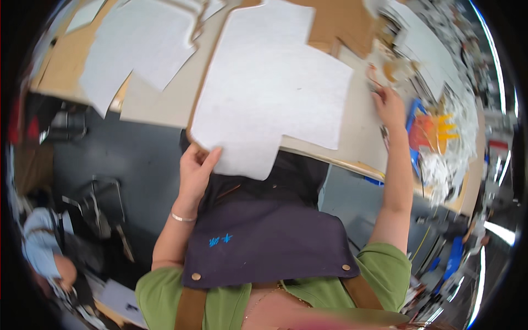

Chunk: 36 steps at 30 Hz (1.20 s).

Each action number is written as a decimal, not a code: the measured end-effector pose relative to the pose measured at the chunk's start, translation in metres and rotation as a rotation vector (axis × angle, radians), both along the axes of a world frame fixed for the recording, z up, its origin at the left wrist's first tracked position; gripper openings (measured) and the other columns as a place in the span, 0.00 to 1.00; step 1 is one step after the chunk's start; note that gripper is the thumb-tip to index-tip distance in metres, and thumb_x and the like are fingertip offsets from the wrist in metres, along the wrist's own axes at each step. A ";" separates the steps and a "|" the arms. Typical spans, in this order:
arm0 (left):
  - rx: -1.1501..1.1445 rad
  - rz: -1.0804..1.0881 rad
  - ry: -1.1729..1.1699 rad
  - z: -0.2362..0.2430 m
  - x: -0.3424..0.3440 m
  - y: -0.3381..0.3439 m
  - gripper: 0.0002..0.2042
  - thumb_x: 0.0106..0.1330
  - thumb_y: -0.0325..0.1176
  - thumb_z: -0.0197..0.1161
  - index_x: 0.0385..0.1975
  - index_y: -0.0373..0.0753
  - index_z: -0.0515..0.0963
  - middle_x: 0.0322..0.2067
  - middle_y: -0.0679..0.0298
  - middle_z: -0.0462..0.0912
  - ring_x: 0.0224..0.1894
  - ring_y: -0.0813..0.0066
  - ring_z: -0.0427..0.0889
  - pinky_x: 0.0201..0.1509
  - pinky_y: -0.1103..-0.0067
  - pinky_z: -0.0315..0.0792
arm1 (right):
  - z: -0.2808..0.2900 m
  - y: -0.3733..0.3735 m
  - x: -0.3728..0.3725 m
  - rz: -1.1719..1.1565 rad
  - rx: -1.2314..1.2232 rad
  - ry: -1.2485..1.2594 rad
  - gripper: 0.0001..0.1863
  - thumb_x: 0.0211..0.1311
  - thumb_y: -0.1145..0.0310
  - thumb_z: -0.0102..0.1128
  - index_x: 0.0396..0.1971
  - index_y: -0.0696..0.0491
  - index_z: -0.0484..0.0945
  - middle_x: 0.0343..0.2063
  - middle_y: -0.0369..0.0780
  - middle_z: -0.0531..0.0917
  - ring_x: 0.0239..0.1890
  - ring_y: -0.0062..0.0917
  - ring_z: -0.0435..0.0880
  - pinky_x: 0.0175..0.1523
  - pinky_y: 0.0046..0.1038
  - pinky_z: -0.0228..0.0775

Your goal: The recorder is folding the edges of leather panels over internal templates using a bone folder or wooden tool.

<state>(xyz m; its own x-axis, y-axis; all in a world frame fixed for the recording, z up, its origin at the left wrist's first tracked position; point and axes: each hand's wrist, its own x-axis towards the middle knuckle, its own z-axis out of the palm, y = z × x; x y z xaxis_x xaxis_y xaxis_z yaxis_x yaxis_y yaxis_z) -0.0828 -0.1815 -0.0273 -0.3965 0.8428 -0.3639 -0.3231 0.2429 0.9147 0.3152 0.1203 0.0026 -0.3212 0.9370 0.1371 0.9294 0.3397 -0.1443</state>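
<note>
A large white cut panel [264, 82] with brown showing along its left edge lies flat before me, its near end hanging over the table edge. My left hand [199, 165] pinches the near left corner, thumb on top and fingers beneath. On the right, my right hand [390, 107] rests at the table with its fingers curled together; what they hold, if anything, is too small to make out. Just beyond its fingertips are a thin orange-red item [374, 74] and a yellowish tape roll [400, 70].
More white panels [140, 47] lie at the far left of the table, and a brown sheet [344, 25] is at the back. Right of my right arm sit a blue tray [413, 118], an orange-yellow item [440, 132] and a heap of white scraps [459, 137]. A person [47, 242] is at lower left.
</note>
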 end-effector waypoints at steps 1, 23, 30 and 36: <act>0.038 0.036 -0.058 -0.002 0.000 0.000 0.08 0.67 0.26 0.64 0.43 0.33 0.77 0.34 0.69 0.82 0.35 0.87 0.77 0.40 0.85 0.72 | -0.005 0.002 0.008 0.012 0.077 -0.045 0.11 0.62 0.63 0.61 0.38 0.55 0.80 0.34 0.48 0.83 0.40 0.47 0.81 0.45 0.44 0.72; 0.161 0.242 -0.260 -0.010 0.013 -0.013 0.08 0.68 0.27 0.62 0.44 0.33 0.79 0.36 0.68 0.83 0.37 0.85 0.78 0.45 0.85 0.74 | 0.026 -0.157 -0.262 0.885 -0.343 0.393 0.15 0.56 0.64 0.69 0.41 0.50 0.78 0.28 0.37 0.79 0.24 0.29 0.80 0.27 0.30 0.70; 0.194 0.209 -0.313 -0.014 0.010 -0.015 0.07 0.68 0.24 0.61 0.44 0.32 0.78 0.37 0.66 0.83 0.39 0.84 0.80 0.47 0.84 0.75 | 0.003 -0.159 -0.271 1.030 -0.082 0.316 0.15 0.53 0.57 0.69 0.36 0.49 0.82 0.21 0.33 0.75 0.18 0.25 0.76 0.21 0.27 0.64; 0.178 0.192 -0.334 -0.007 0.007 -0.015 0.07 0.68 0.24 0.61 0.43 0.32 0.78 0.37 0.66 0.83 0.39 0.85 0.79 0.46 0.85 0.75 | 0.002 -0.159 -0.273 1.023 -0.067 0.313 0.15 0.52 0.57 0.70 0.36 0.48 0.82 0.21 0.32 0.75 0.18 0.25 0.75 0.20 0.27 0.63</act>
